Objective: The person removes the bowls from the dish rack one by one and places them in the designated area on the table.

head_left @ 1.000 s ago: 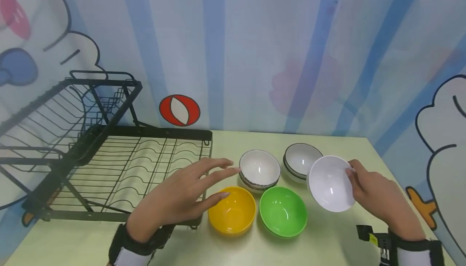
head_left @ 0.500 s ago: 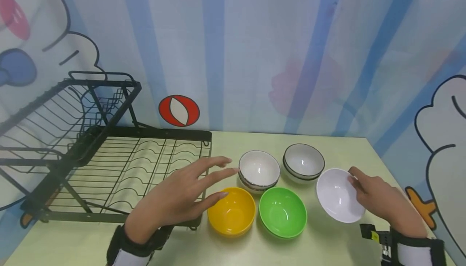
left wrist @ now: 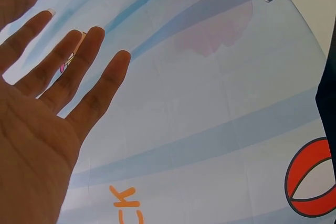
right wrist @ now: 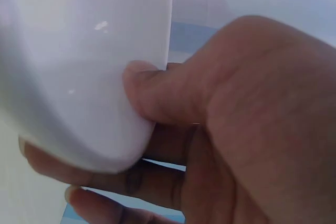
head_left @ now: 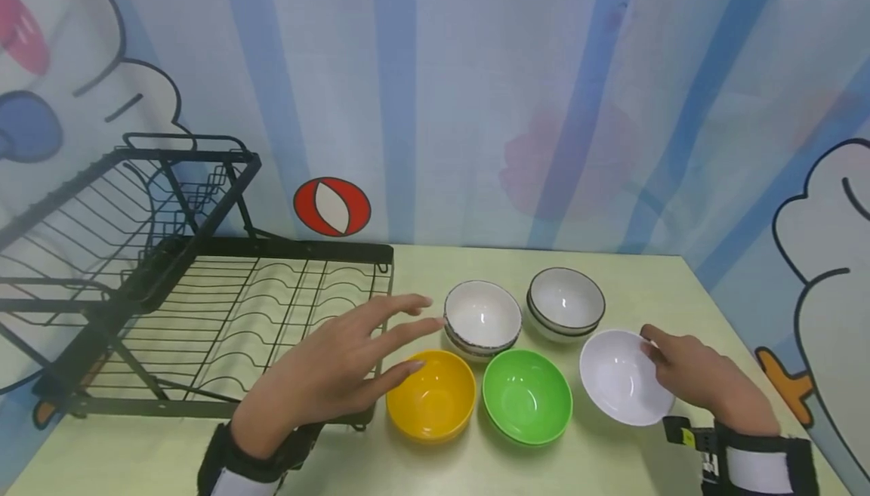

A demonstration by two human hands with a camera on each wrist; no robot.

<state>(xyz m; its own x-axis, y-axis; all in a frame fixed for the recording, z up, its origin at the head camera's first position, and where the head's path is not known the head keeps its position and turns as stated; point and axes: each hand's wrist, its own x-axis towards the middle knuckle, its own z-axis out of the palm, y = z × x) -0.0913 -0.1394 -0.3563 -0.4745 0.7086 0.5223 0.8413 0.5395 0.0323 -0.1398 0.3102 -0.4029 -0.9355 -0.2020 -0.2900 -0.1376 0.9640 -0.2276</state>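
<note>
A plain white bowl is at the right, to the right of the green bowl. My right hand pinches its right rim. In the right wrist view the thumb lies inside the bowl, with fingers under its outer wall. Whether its base touches the table cannot be told. My left hand hovers over the rack's right edge, fingers spread, near the yellow bowl. The left wrist view shows this hand holding nothing. Behind stand two stacks of dark-rimmed white bowls, a left stack and a right stack.
A black wire dish rack with a raised upper tier takes up the left of the pale yellow table. A printed curtain hangs behind the table.
My right hand has brought the white bowl lower and nearer, away from the right stack, first rightward and then slightly back left. My left hand has stayed almost still.
</note>
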